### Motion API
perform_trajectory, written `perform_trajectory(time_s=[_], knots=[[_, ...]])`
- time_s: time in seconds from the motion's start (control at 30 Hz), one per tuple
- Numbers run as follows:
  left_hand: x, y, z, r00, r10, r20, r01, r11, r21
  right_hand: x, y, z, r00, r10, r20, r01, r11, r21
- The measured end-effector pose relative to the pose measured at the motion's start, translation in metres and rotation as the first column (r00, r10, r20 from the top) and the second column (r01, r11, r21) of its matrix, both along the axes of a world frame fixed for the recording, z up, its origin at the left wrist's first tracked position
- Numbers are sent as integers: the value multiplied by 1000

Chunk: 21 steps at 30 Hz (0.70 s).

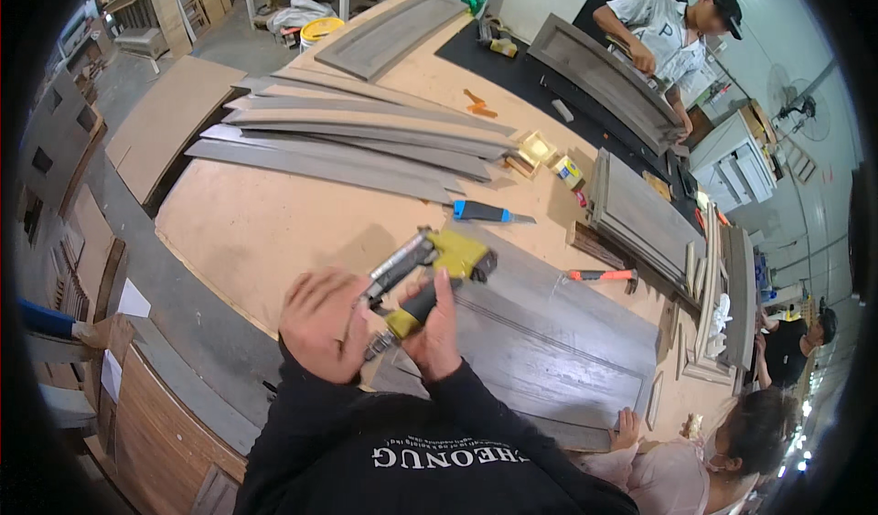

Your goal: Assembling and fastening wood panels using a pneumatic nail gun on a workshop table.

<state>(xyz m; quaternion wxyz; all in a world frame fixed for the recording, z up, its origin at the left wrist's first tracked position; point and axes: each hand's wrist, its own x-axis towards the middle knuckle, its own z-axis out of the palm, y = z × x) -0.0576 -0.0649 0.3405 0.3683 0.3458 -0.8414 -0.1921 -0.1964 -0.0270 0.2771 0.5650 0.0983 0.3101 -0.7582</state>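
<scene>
Above the near end of the workbench, I hold a yellow-green and black pneumatic nail gun point(465, 252) up in front of me. Its black handle is in my right hand point(437, 337), which is closed round it with the thumb up. At the end of the gun's long metal magazine, my left hand point(325, 323) is closed against it; its fingers are partly blurred. Below the gun lies a grey wooden panel door point(558, 341). A blue-handled knife or saw point(482, 211) rests on the bench just beyond the gun.
Grey wood strips point(357, 135) are piled at the far left of the bench point(238, 213). A hammer point(602, 275) and stacked panels point(645, 204) lie to the right. One person's hand point(626, 428) touches the door; another person point(658, 39) handles a panel across the bench.
</scene>
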Motion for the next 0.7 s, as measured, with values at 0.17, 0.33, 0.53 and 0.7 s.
perform_trajectory(time_s=[0.17,0.33,0.53,0.7], knots=[[2,-9,-77,977,102,186,-128,983,132,-18,25,-28,984,22,175,-22,1000,1],[-21,6,-68,992,73,100,-98,958,269,-23,32,-33,988,51,146,-35,994,-107],[-5,18,-71,987,161,-6,-161,987,11,-37,37,-49,997,21,74,-7,983,-185],[40,37,-40,992,-126,18,111,924,366,-55,50,-48,985,127,118,-72,918,-389]])
